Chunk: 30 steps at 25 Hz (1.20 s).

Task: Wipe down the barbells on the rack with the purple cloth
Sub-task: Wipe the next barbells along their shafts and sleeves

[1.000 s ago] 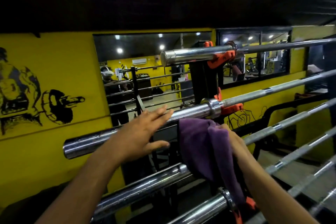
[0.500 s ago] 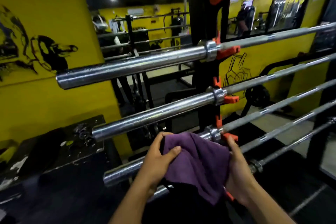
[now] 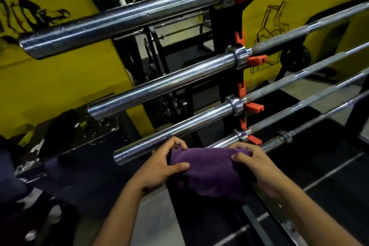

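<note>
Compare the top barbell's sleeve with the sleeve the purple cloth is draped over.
The top barbell sleeve is bare and fully in view; the lowest sleeve is mostly hidden under the purple cloth. No hand touches the top one; the left hand and right hand grip the cloth over the lowest. Both are shiny chrome with a collar.

- Chrome sleeves stack up like rungs: top barbell sleeve (image 3: 123, 20), second sleeve (image 3: 163, 84), third sleeve (image 3: 175, 130), with open gaps between each pair, wide enough for a hand.
- The black rack upright (image 3: 225, 78) with orange hooks (image 3: 256, 60) blocks those gaps on the right.
- Both hands, left hand (image 3: 159, 168) and right hand (image 3: 257, 168), and the purple cloth (image 3: 211, 171) fill the spot over the lowest sleeve.
- Left of the sleeve ends, a dark scuffed bench (image 3: 65, 136) sits low against the yellow wall (image 3: 60, 78); open air above it.
</note>
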Tool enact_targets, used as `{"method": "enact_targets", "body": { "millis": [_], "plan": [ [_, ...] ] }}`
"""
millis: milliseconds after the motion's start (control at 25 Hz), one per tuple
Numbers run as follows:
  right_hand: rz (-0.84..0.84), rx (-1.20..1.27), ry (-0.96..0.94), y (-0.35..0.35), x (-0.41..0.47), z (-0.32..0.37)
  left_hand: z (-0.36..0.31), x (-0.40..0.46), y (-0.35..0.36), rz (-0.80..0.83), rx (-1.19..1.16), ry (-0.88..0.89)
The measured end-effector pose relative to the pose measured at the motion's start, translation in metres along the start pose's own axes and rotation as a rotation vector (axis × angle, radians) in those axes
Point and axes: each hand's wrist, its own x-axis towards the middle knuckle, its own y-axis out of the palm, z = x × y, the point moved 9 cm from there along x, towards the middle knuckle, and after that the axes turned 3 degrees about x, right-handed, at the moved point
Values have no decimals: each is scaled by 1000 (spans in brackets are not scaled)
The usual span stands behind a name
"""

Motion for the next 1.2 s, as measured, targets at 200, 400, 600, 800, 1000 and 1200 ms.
{"method": "enact_targets", "body": {
  "millis": [200,400,600,800,1000,1200],
  "plan": [
    [496,21,163,15,1,8,-44,22,28,229,77,18],
    [485,-456,-1,53,19,18,-84,51,40,284,214,97],
    [243,-83,-44,37,14,67,-151,51,-18,8,625,466],
    [-98,304,-356,50,16,168,-241,2,-138,-324,1090,851],
    [-437,120,-760,78,28,271,-244,-10,-270,-332,1289,726],
    [-605,-678,-1001,147,74,324,-209,-10,-311,-184,1228,700]
  ]
}}
